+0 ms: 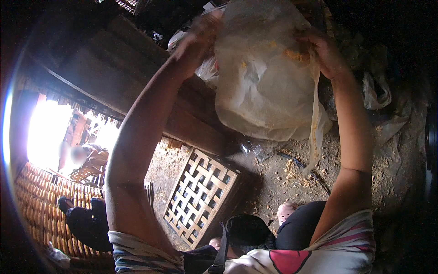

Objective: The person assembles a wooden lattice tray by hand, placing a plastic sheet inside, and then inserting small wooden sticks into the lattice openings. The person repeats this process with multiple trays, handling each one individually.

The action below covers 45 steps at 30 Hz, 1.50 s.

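A large, cloudy plastic bag (260, 86) hangs in front of me, with orange-yellow smears on its upper part. My right hand (326, 55) grips its right side, fingers curled at the plastic, and a loose strip trails down below that hand. Up at the bag's left edge is my left hand (200, 39); motion blurs its fingers, so its hold cannot be made out. Both arms are raised and stretched forward around the bag.
A woven-slat crate (200, 196) sits on the crumb-strewn floor (283, 182). Dark timber (105, 77) runs along the left. Other plastic bags (376, 91) lie at the right. Beyond a bamboo-slat surface (45, 205), a person (93, 155) bends in bright light. My pink clog (286, 212) shows below.
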Each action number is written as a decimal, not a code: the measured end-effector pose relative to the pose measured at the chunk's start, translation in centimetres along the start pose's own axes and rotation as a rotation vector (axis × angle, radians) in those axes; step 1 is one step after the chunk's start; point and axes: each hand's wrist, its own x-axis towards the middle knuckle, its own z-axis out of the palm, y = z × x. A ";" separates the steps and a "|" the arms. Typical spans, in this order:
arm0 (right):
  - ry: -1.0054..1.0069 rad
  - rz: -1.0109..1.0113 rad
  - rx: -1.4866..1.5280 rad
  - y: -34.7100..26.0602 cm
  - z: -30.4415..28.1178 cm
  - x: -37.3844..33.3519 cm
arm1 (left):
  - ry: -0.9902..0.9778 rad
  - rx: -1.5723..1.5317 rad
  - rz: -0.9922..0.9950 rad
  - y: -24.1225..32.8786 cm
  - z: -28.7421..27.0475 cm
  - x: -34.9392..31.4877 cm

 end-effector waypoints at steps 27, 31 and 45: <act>-0.090 -0.359 -0.468 -4.9 4.5 3.0 | -0.348 0.886 0.011 10.2 2.9 0.6; -0.007 -0.038 -0.862 -2.3 4.0 1.8 | -0.223 1.054 0.197 7.4 0.1 2.1; -0.118 0.045 -0.432 -1.1 4.1 1.8 | -0.159 0.919 0.342 5.1 0.8 3.7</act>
